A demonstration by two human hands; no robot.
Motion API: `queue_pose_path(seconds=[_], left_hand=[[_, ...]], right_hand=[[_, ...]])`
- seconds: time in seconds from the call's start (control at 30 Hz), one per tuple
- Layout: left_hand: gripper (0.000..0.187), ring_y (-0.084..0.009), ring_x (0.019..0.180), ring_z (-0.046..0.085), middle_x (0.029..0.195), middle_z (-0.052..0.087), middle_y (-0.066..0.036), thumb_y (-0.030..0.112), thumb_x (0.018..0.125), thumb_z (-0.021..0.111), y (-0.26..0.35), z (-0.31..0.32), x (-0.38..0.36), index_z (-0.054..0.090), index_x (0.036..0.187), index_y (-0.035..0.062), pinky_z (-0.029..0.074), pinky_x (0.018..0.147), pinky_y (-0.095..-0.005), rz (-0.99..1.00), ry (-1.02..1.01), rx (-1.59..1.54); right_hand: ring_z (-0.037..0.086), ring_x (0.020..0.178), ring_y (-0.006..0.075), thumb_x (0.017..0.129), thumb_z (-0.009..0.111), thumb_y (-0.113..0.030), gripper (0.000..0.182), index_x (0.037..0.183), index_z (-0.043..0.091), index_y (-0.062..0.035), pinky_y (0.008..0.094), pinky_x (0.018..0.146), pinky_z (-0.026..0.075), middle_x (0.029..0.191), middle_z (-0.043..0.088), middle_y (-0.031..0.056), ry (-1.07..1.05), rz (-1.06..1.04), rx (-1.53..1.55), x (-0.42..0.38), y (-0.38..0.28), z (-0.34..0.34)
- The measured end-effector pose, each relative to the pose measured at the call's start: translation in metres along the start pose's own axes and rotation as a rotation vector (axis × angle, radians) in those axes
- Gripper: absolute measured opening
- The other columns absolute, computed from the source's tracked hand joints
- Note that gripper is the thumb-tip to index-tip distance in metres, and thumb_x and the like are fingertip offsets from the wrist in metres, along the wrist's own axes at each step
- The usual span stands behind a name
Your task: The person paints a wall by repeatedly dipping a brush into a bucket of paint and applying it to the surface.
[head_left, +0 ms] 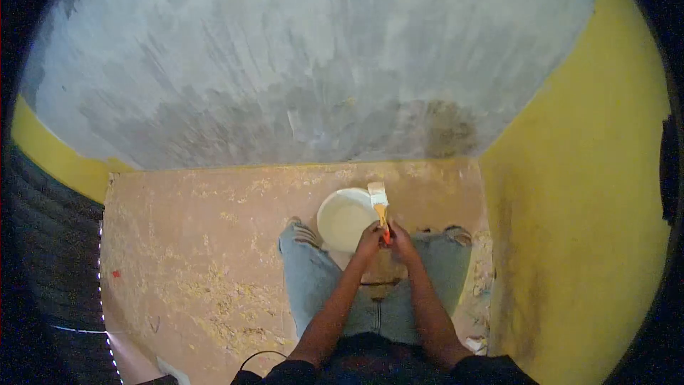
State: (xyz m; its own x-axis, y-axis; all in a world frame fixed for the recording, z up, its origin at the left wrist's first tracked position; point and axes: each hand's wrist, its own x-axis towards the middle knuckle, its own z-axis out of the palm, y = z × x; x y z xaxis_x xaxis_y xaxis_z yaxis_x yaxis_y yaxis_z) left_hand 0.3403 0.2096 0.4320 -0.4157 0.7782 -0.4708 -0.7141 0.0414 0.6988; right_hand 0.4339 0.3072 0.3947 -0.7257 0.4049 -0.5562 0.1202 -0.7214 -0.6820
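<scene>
Both hands meet in front of me around the red and yellow handle of a paintbrush [381, 210]. Its pale, whitish bristles point away from me toward the wall. My left hand [368, 240] is closed at the handle from the left side. From the right, my right hand [402, 242] is closed on the same handle near its red end. Just left of the brush stands a white bucket [345, 219] with pale liquid inside, between my feet. The brush head overlaps the bucket's right rim in this view.
Ahead rises a wall [299, 64] with patchy grey-white coating and a brown stain low on the right. A yellow wall [584, 171] closes the right side. Yellowish flakes litter the brown floor [192, 221]. Dark corrugated material [50, 264] stands at left.
</scene>
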Motion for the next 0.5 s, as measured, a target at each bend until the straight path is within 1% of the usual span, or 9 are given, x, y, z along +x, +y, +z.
queue_pose_path(seconds=[0.03, 0.1, 0.13, 0.17, 0.2, 0.27, 0.3, 0.37, 0.5], left_hand=[[0.022, -0.0150, 0.071, 0.063, 0.087, 0.064, -0.005, 0.016, 0.095, 0.054, -0.016, -0.001, -0.004, 0.057, 0.115, 0.0049, 0.053, 0.059, -0.0268, 0.057, -0.026, 0.059], [0.023, -0.0149, 0.071, 0.063, 0.087, 0.064, -0.005, 0.016, 0.095, 0.055, -0.010, 0.017, -0.020, 0.057, 0.114, 0.0039, 0.053, 0.059, -0.0272, 0.020, -0.009, 0.062], [0.024, -0.0147, 0.071, 0.063, 0.087, 0.063, -0.005, 0.017, 0.095, 0.055, -0.009, 0.024, -0.030, 0.056, 0.114, 0.0028, 0.053, 0.059, -0.0277, -0.011, 0.005, 0.069], [0.024, -0.0138, 0.070, 0.063, 0.087, 0.064, -0.005, 0.019, 0.095, 0.056, -0.015, 0.023, -0.032, 0.057, 0.113, 0.0036, 0.052, 0.058, -0.0279, 0.019, -0.034, 0.133], [0.024, -0.0138, 0.070, 0.063, 0.087, 0.064, -0.005, 0.019, 0.095, 0.056, -0.021, 0.025, -0.037, 0.057, 0.113, 0.0036, 0.052, 0.058, -0.0279, 0.022, -0.037, 0.137], [0.022, -0.0132, 0.070, 0.062, 0.089, 0.064, -0.004, 0.020, 0.095, 0.055, -0.028, 0.028, -0.039, 0.060, 0.110, 0.0042, 0.052, 0.060, -0.0269, 0.106, 0.012, 0.286], [0.022, -0.0132, 0.070, 0.062, 0.089, 0.064, -0.004, 0.020, 0.095, 0.055, -0.029, 0.029, -0.038, 0.060, 0.110, 0.0042, 0.052, 0.060, -0.0269, 0.104, 0.006, 0.298], [0.023, -0.0138, 0.069, 0.061, 0.088, 0.063, -0.004, 0.024, 0.094, 0.056, -0.031, 0.029, -0.041, 0.062, 0.105, 0.0046, 0.051, 0.060, -0.0274, 0.088, 0.010, 0.264], [0.027, -0.0152, 0.067, 0.061, 0.089, 0.063, -0.005, 0.029, 0.092, 0.058, -0.033, 0.020, -0.049, 0.063, 0.103, 0.0053, 0.050, 0.060, -0.0288, 0.004, 0.030, 0.271]], right_hand=[[0.062, 0.082, 0.0161, 0.095, 0.050, -0.045, 0.041, 0.112, 0.059, -0.0084, 0.0333, 0.066, 0.054, 0.096, 0.062, 0.0041, -0.004, 0.013, -0.069, -0.006, -0.001, -0.003], [0.062, 0.079, 0.0143, 0.094, 0.052, -0.045, 0.041, 0.113, 0.059, -0.0087, 0.0319, 0.063, 0.054, 0.095, 0.063, 0.0034, -0.010, 0.027, -0.149, -0.022, -0.012, 0.000], [0.062, 0.077, 0.0129, 0.094, 0.054, -0.041, 0.037, 0.110, 0.061, -0.0082, 0.0309, 0.062, 0.053, 0.092, 0.064, 0.0031, 0.059, -0.051, -0.135, -0.038, -0.018, 0.011], [0.061, 0.075, 0.0115, 0.093, 0.056, -0.037, 0.033, 0.108, 0.062, -0.0077, 0.0299, 0.060, 0.053, 0.089, 0.064, 0.0028, 0.127, -0.133, -0.120, -0.046, -0.016, 0.009], [0.061, 0.075, 0.0115, 0.093, 0.056, -0.037, 0.033, 0.108, 0.062, -0.0077, 0.0299, 0.060, 0.053, 0.089, 0.064, 0.0028, 0.126, -0.138, -0.119, -0.049, -0.013, 0.003], [0.062, 0.076, 0.0121, 0.092, 0.057, -0.028, 0.026, 0.103, 0.064, -0.0052, 0.0299, 0.063, 0.052, 0.090, 0.067, 0.0049, -0.034, -0.230, -0.214, -0.049, -0.014, 0.000], [0.062, 0.076, 0.0121, 0.092, 0.057, -0.028, 0.026, 0.103, 0.064, -0.0052, 0.0299, 0.063, 0.052, 0.090, 0.067, 0.0049, -0.032, -0.237, -0.204, -0.049, -0.013, 0.000], [0.063, 0.079, 0.0128, 0.092, 0.057, -0.023, 0.024, 0.104, 0.064, -0.0034, 0.0290, 0.066, 0.052, 0.095, 0.068, 0.0074, -0.057, -0.307, -0.054, -0.045, -0.009, 0.005], [0.064, 0.076, 0.0163, 0.091, 0.058, -0.027, 0.034, 0.109, 0.062, 0.0014, 0.0272, 0.065, 0.052, 0.097, 0.068, 0.0097, -0.023, -0.345, -0.046, -0.051, -0.006, 0.004]])
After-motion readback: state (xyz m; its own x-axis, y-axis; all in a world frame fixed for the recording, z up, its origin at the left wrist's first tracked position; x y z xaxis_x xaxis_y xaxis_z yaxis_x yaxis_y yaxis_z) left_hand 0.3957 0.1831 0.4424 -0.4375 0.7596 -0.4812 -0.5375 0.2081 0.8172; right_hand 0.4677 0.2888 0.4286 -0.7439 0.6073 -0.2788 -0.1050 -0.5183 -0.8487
